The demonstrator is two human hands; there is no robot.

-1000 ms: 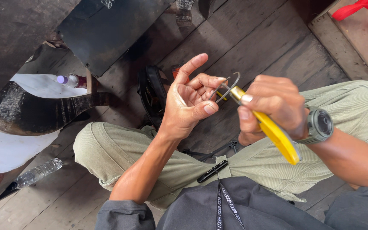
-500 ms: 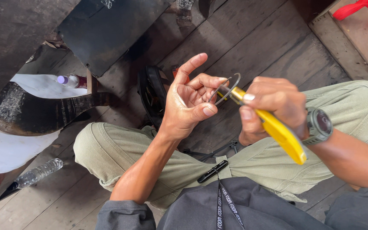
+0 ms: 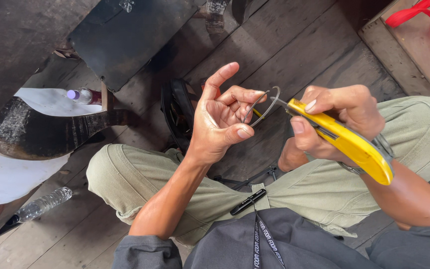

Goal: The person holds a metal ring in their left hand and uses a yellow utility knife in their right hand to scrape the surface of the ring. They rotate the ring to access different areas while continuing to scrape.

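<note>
A thin ring (image 3: 262, 104) was held in the left hand (image 3: 220, 119), raised above the left knee (image 3: 125, 169). To its right, a utility knife (image 3: 344, 142) was gripped in the right hand (image 3: 337, 119), its tip set against the ring. Behind the left hand, a sandal (image 3: 175, 112) lay on the plank floor (image 3: 299, 50). Farther left, a curved metal piece (image 3: 46, 132) was placed, with a small bottle (image 3: 80, 94) just behind it and a plastic bottle (image 3: 43, 204) lying before it.
</note>
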